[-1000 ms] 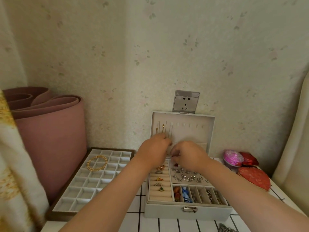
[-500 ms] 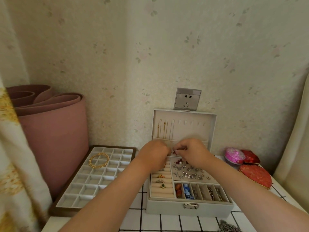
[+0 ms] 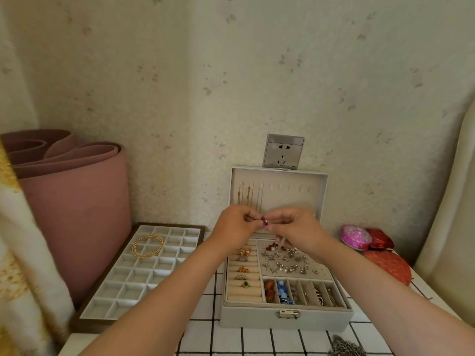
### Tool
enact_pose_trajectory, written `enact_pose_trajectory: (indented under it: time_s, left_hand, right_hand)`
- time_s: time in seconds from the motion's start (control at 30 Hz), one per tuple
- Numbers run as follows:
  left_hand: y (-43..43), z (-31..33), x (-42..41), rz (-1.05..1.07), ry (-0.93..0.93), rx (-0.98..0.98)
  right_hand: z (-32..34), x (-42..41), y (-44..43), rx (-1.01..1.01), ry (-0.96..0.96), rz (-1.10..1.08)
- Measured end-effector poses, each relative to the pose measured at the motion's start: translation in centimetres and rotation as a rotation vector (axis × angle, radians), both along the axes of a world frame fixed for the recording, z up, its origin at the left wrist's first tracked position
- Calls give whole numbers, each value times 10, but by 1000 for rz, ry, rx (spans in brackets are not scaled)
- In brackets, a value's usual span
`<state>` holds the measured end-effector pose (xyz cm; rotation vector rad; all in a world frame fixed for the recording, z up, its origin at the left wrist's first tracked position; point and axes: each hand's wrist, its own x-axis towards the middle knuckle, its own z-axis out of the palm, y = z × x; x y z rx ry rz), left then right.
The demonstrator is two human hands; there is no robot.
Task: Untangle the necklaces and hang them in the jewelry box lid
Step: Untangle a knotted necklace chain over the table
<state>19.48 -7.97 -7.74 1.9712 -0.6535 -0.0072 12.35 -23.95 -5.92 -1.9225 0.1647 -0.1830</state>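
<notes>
A grey jewelry box stands open on the checked table, its lid upright against the wall. Thin gold necklaces hang from hooks at the lid's left side. My left hand and my right hand meet in front of the lid's lower edge. Together they pinch a small red-beaded piece between their fingertips. Any chain attached to it is too fine to see. The box base holds rings on rolls and many small earrings.
A white compartment tray with a gold coiled necklace lies left of the box. A rolled pink mat stands behind it. Red and pink pouches sit at the right. A silver chain pile lies at the front edge.
Both hands have drawn back from the lid's hooks toward its lower edge, and the small red piece now shows between their fingertips. The camera tilted slightly.
</notes>
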Motion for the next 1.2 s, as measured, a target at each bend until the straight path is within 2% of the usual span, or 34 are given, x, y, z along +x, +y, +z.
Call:
enact_pose_trajectory:
  time_s: [0.1, 0.27, 0.43, 0.53, 0.73, 0.83, 1.2]
  left_hand:
    - [-1, -2, 0, 2, 15, 48]
    - [2, -4, 0, -42, -76, 175]
    - [7, -11, -1, -109, -378, 490]
    - [5, -11, -2, -114, -481, 554]
    - [2, -10, -1, -127, -420, 554]
    - [1, -11, 1, -132, -418, 584]
    - [5, -7, -3, -167, -484, 662]
  right_hand:
    - [-4, 2, -1, -139, -66, -12]
    - [-11, 1, 0, -302, -130, 8]
    - [-27, 2, -7, -450, -95, 22]
    - [-31, 1, -5, -584, -91, 48]
    - [-29, 0, -5, -746, -129, 9]
    - [-27, -1, -6, -903, -118, 3]
    - [-7, 10, -1, -1250, -43, 148]
